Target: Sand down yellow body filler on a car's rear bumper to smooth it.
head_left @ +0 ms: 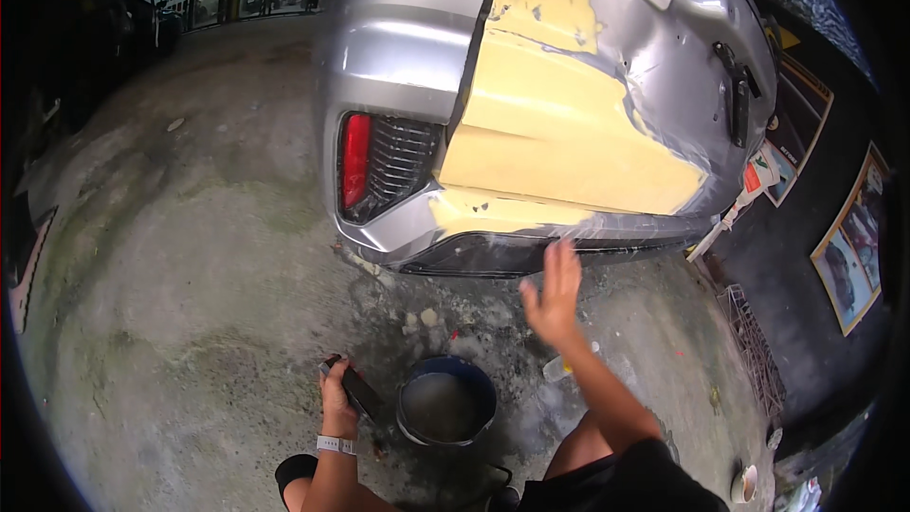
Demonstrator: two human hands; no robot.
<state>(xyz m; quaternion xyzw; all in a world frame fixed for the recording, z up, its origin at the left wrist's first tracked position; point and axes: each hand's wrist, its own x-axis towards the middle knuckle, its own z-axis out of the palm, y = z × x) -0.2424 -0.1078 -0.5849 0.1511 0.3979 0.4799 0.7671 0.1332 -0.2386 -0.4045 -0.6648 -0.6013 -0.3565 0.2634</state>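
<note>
In my left hand [336,391] is a dark rectangular block [356,389], which looks like a sanding block; my fingers are wrapped round its upper end. My right hand [558,296] is raised with fingers stretched out and blurred at the tips, in front of the car's lower edge; I cannot tell whether it touches. Above it is a silver car body [408,33] with a broad patch of yellow filler [545,133] over the panel and bumper. A bucket [445,406] of murky water stands between my hands.
A red and black lamp [355,161] sits at the car's corner. Beyond my right forearm, a clear bottle [557,369] lies on the wet concrete floor [218,275]. Framed pictures [850,245] line the dark right wall, with a wire rack [749,346] below. A small pot [745,484] is at lower right.
</note>
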